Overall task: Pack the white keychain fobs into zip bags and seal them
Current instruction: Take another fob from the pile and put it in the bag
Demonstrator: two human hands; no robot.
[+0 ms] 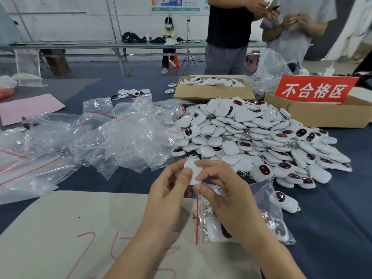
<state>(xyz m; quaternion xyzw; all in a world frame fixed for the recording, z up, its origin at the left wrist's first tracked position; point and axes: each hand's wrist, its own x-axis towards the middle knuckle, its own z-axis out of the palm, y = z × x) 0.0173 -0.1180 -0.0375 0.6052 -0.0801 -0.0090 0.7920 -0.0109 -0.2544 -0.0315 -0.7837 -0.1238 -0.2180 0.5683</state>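
Just nearer than the heap of white fobs (251, 137), one white fob (191, 172) is pinched between the curled fingers of the left hand (167, 198) and right hand (227, 200), just over a zip bag (259, 198) that holds fobs; empty bags (120, 137) lie piled left of the heap.

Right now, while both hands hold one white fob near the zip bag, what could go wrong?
1. Only fingertips of the left hand and right hand pinch the fob; it may slip and miss the zip bag.
2. Some key rings lie near the bag's red zip line; one caught there could stop the seal.
3. The loose pile lies close behind the hands; a wide move might scatter it.
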